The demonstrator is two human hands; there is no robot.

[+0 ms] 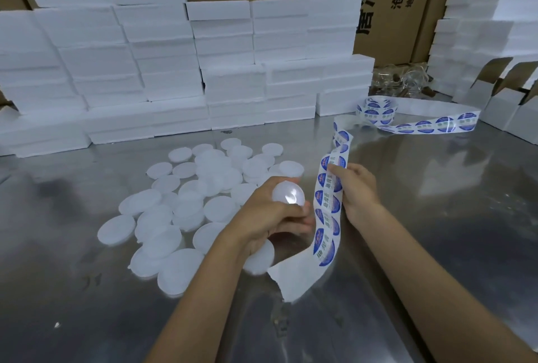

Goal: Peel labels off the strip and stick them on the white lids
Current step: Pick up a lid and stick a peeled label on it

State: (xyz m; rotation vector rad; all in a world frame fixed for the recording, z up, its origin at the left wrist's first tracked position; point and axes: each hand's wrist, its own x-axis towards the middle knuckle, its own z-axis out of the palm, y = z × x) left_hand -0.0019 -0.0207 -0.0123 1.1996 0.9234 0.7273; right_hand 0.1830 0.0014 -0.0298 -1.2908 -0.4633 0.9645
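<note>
Label strip (328,208), blue print illegible, in right hand (356,188).

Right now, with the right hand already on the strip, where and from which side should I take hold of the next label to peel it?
Probably at the label's curved edge beside the right hand, coming from the left. The label strip hangs upright with its printed face leftward, and the right hand's thumb presses it. The left hand still grips a white lid.
</note>
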